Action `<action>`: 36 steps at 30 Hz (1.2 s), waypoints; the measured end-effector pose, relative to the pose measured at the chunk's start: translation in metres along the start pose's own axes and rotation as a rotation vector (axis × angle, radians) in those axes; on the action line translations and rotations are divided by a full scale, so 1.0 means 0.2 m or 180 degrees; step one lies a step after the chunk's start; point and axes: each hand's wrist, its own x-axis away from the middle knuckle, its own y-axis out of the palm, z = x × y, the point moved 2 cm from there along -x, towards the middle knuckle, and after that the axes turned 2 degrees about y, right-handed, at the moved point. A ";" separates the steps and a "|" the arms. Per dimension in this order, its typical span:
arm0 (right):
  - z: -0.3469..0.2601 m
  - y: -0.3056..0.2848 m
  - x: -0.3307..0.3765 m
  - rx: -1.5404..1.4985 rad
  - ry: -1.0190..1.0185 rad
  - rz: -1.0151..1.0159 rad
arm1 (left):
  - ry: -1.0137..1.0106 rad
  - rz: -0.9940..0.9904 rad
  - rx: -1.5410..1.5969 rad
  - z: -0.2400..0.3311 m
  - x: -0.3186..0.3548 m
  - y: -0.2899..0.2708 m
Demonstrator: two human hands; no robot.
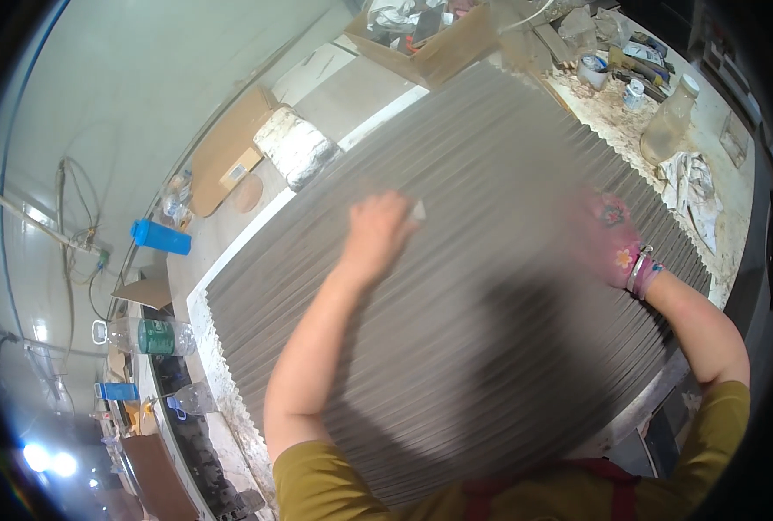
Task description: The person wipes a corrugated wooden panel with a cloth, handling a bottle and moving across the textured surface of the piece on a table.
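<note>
A large grey panel with parallel ridges (pixel 317 330) lies in front of me. Over its left part is my bare left hand (pixel 380 227), fingers curled closed around a small whitish piece (pixel 419 210) that pokes out beside the fingertips; its kind is too small to tell. My right hand (pixel 612 239) wears a pink flowered glove and is at the panel's right side. Motion and a dusty haze smear its fingers, so whether they hold anything is hidden. A metal band (pixel 638 267) circles that wrist. My shadow darkens the near middle of the panel.
A cardboard box of scraps (pixel 395 61) stands at the far edge. Toward the left are a white wrapped bundle (pixel 295 146), a blue bottle (pixel 161 236) and a large plastic jug (pixel 148 336). A cloudy bottle (pixel 670 122), crumpled cloth (pixel 692 193) and tools (pixel 645 65) occupy the right-hand ledge.
</note>
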 end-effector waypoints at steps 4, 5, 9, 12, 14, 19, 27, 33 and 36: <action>-0.03 -0.06 -0.02 -0.0223 0.0055 0.0023 | -0.0882 0.0563 -0.1029 -0.34 -0.08 0.03; -0.04 -0.08 -0.02 -0.0188 0.0042 0.0036 | -0.1181 0.0538 -0.1270 -0.46 -0.08 0.02; -0.04 -0.09 -0.02 -0.0153 0.0125 -0.0056 | -0.1510 0.0434 -0.1862 -0.62 -0.08 -0.04; -0.05 -0.08 -0.02 -0.0141 0.0126 -0.0055 | -0.1834 0.0791 -0.1369 -0.58 -0.06 -0.03; -0.05 -0.07 -0.01 -0.0149 0.0142 -0.0098 | -0.1243 0.0793 -0.0733 -0.47 -0.05 -0.02; -0.07 -0.11 -0.03 -0.0297 0.0146 -0.0104 | -0.1498 0.0490 -0.1288 -0.46 -0.06 0.01; -0.05 -0.10 -0.02 -0.0231 0.0212 -0.0223 | -0.2298 0.0609 -0.1204 -0.83 0.32 -0.18; -0.07 -0.09 -0.02 -0.0201 0.0117 -0.0068 | -0.2109 0.0766 -0.1184 -0.63 0.05 -0.03; -0.09 -0.12 -0.03 -0.0252 0.0162 -0.0101 | -0.2621 0.0637 -0.1400 -0.70 0.20 -0.16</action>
